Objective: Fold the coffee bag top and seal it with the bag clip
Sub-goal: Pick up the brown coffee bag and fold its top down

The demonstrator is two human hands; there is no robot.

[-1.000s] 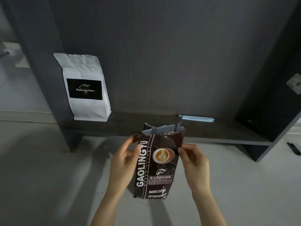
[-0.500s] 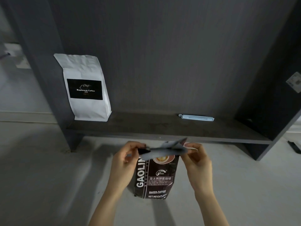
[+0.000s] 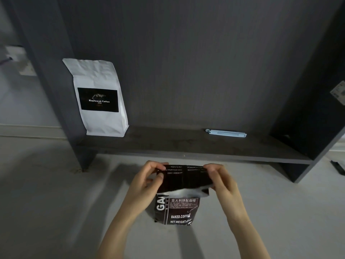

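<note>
A dark brown coffee bag (image 3: 179,210) stands upright on the pale floor in front of me. Its top is folded forward over the front, so the back print shows upside down and the silver inner lining peeks out at the flap's lower edge. My left hand (image 3: 147,182) pinches the left end of the fold. My right hand (image 3: 220,178) pinches the right end. A light blue bag clip (image 3: 225,133) lies flat on the dark shelf behind, to the right, well away from both hands.
A white coffee bag (image 3: 99,98) with a black label leans at the left end of the low dark shelf (image 3: 177,146). Dark side panels rise at both ends of the shelf. A small dark object (image 3: 337,166) lies on the floor at far right.
Both hands have bent the bag's open top forward and down over its front; the flap now covers the cup picture. The clip and the white bag have not moved.
</note>
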